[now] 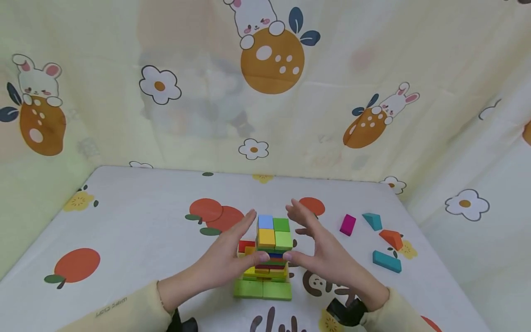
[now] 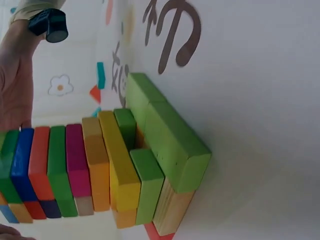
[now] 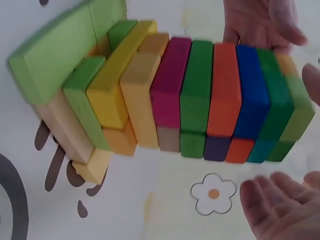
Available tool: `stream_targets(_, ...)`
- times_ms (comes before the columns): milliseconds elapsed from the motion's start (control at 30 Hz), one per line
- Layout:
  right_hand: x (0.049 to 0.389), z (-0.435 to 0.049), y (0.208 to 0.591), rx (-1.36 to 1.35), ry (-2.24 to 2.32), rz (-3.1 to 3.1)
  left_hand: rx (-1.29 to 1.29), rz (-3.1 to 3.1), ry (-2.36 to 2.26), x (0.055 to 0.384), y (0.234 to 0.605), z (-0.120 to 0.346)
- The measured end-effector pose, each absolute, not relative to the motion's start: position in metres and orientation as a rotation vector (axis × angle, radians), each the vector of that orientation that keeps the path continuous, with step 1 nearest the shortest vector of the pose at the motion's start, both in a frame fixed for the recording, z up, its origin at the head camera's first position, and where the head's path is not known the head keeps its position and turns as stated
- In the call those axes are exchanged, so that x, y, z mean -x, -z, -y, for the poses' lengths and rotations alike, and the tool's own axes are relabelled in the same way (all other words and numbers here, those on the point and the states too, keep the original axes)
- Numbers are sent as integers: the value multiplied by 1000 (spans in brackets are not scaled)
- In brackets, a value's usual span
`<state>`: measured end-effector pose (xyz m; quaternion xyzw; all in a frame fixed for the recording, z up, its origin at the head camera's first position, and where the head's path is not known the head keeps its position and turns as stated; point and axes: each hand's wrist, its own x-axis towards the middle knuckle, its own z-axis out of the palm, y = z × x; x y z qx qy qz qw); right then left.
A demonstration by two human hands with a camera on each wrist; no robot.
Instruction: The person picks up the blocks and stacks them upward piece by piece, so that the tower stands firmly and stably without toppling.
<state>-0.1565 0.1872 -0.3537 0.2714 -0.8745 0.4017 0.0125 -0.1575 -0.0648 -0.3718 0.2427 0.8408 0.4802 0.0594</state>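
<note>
A tower of coloured wooden blocks [image 1: 275, 239] stands upright on the table, its layers built from blocks laid side by side. Light green blocks [image 2: 170, 135] form the front of its base, with yellow, orange, magenta, green, red and blue layers higher up. On the tower's left side is my left hand [image 1: 228, 251], fingers extended upward and thumb across the front. My right hand [image 1: 321, 244] mirrors it on the right, its fingers spread and slightly bent. Both thumbtips sit right at the upper front layers. In the right wrist view, a gap shows between the right fingers [image 3: 272, 200] and the blocks.
Loose blocks lie to the right: a magenta block [image 1: 348, 225], a teal triangle [image 1: 373, 221], an orange triangle [image 1: 392, 239] and a teal bar [image 1: 386, 261]. The table [image 1: 145, 221] has a fruit-printed cover, with a patterned curtain [image 1: 199, 124] behind it.
</note>
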Motion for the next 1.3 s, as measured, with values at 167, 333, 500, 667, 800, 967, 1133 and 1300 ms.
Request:
stream_targets(167,164,-188,355,-854,-1332,2749,-715,-2501,-1520,170,374,64)
stream_targets(333,166,-187,355,-822,-1359,2768,-661,-2433,-1565,175,372,63)
stream_targets(500,168,-186,354,-800,-1346,2777,-619,-2411,-1573,176,370,63)
stream_targets(667,169,-186,354,-804,-1350,2777,-614,-2402,-1575,177,370,63)
stream_targets(800,169,-186,354,-797,-1344,2782,-627,-2393,-1580,177,371,63)
stream_targets(967,169,-185,353,-794,-1347,2790,-638,-2387,-1579,178,371,64)
stream_targets(1133,167,-185,354,-780,-1330,2796,-630,-2421,-1553,174,370,66)
stream_targets(1300,152,-184,357,-730,-1449,2800,-615,-2467,-1440,160,370,67)
